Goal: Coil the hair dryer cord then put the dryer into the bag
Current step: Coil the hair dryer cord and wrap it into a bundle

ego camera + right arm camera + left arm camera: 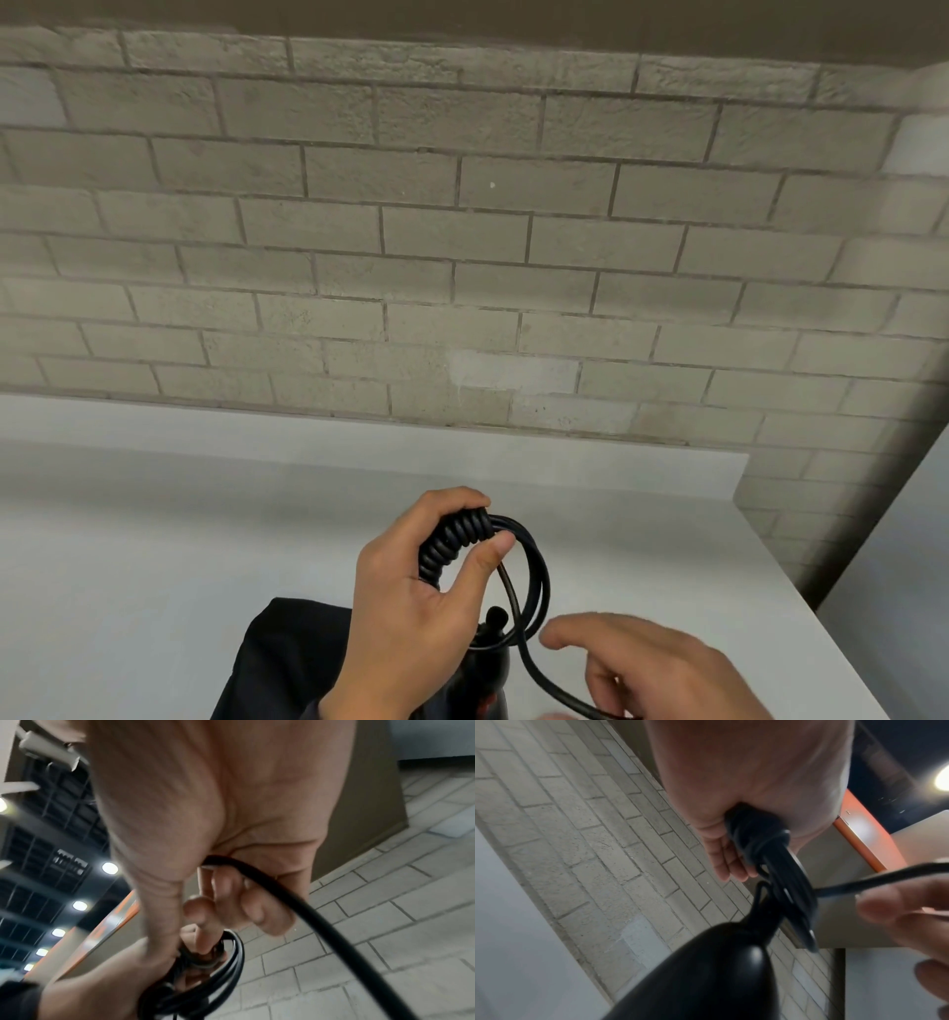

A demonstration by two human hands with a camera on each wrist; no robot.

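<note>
1. The left hand (pixel 411 591) has its fingers (pixel 452 501) curled tight round the bundled loops of the cord (pixel 454 542), above the surface (pixel 154 514).
2. The right hand (pixel 662 673) pinches the cord's loose tail, low and right of the bundle.
3. The black dryer (pixel 488 668) hangs handle-up under the left hand; the dark bag (pixel 277 663) lies beneath.

no readable text, labels, brands or numbers in any view: head, left wrist and right wrist all show none.
</note>
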